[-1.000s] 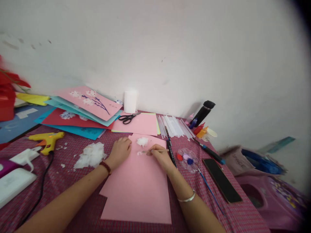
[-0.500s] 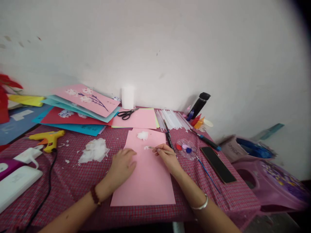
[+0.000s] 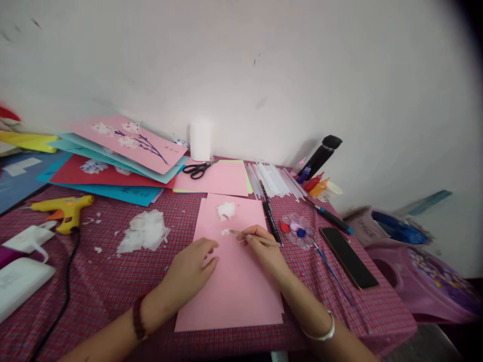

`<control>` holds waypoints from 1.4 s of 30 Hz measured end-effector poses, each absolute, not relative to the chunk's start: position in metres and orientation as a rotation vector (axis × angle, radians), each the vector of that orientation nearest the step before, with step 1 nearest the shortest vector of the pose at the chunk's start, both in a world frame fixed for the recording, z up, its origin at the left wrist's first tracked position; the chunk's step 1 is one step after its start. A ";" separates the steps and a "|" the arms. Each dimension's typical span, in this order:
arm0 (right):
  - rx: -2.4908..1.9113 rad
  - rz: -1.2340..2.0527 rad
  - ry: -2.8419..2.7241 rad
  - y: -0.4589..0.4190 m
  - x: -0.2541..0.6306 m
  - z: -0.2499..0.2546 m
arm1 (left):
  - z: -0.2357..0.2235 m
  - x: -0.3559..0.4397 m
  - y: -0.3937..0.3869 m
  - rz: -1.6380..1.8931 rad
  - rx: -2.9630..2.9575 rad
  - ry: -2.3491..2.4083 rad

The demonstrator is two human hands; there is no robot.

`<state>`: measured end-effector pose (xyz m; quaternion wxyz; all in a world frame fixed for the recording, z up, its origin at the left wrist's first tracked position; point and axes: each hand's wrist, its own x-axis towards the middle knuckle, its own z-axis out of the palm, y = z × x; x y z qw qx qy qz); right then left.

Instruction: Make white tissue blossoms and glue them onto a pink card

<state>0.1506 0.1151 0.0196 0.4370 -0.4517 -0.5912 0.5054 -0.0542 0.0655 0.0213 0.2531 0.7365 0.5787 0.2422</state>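
Note:
On the table lies a sheet of pink paper, its long side running away from me. My left hand rests on its left edge, fingers slightly bent and apart, holding nothing. Between thumb and fingers of my right hand is a thin pale paintbrush, tilted low over the sheet. The brush tip is at a small white smear. Above the smear, a torn tuft of white tissue sits near the top of the sheet.
Left are torn white tissue, a yellow glue gun and finished cards. Scissors lie on stacked paper behind. Right are a black marker, a paint palette, a blue brush and a phone.
The camera view has shifted slightly, so the table things appear moved. Both hands keep nearly the same places on the pink paper, the brush tip still beside the white smear.

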 end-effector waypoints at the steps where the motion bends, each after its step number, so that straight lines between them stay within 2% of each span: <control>1: -1.116 1.275 -1.468 0.112 0.150 0.021 | 0.023 -0.053 0.073 0.683 2.021 1.633; 4: -1.087 1.337 -1.446 0.105 0.147 0.026 | 0.029 -0.051 0.098 0.726 2.047 1.708; 8: -1.057 1.377 -1.377 0.107 0.147 0.027 | 0.038 -0.059 0.128 0.625 2.064 1.528; 12: -1.092 1.238 -1.298 0.123 0.150 0.021 | 0.040 -0.077 0.154 0.439 2.106 1.531; 16: -1.177 1.121 -1.459 0.135 0.143 0.015 | 0.029 -0.085 0.165 0.273 2.234 1.554; 26: -1.200 0.802 -1.895 0.136 0.127 0.000 | 0.029 -0.076 0.159 0.694 2.220 1.745; 31: -1.094 0.565 -2.097 0.138 0.128 -0.004 | 0.015 -0.069 0.164 0.687 2.327 1.761; 42: -1.040 0.485 -1.999 0.131 0.137 0.005 | 0.007 -0.057 0.170 0.684 2.508 1.543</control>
